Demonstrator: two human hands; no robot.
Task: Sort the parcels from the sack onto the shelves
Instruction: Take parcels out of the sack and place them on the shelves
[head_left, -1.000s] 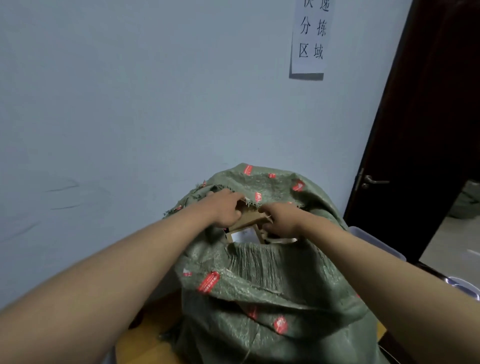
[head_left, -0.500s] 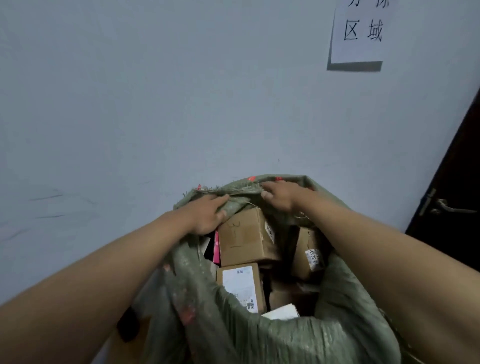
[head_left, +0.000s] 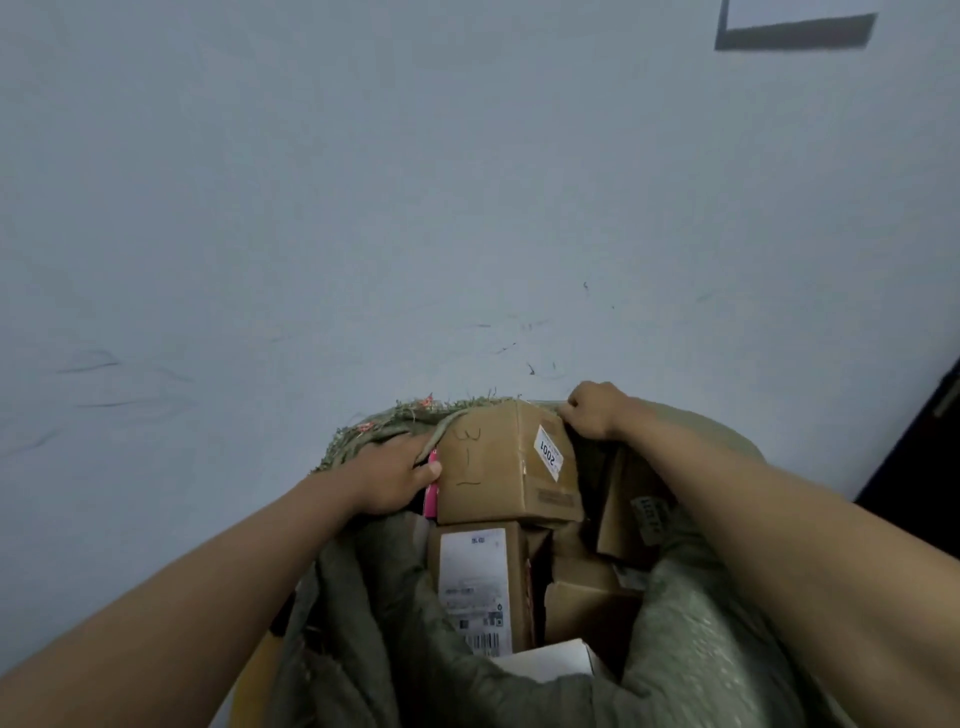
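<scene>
**Parcels exposed, none lifted out yet**

Parcels fill the green woven sack, which stands against the pale wall right in front of me, its mouth spread wide. My hands are well apart, one on each side of the opening: my left hand grips the frayed rim on the left, thumb against the edge of the big brown box, and my right hand pinches the rim at the far right corner of that same box.

I judge I'm at the opening step. No parcel is out, and the shelves are not in view.

Inside, the big brown box sits highest, at the back, with pen marks on its face and a white sticker reading 2001. Just below it lies a narrower labelled box with a barcode. A pink packet is wedged between my left hand and the big box. To the right, a dark carton leans tilted, more cardboard lies beneath, and a white box shows at the near edge.

Next I should release the rim and take the top box with both hands; the slack fabric could fold back over the opening.
</scene>
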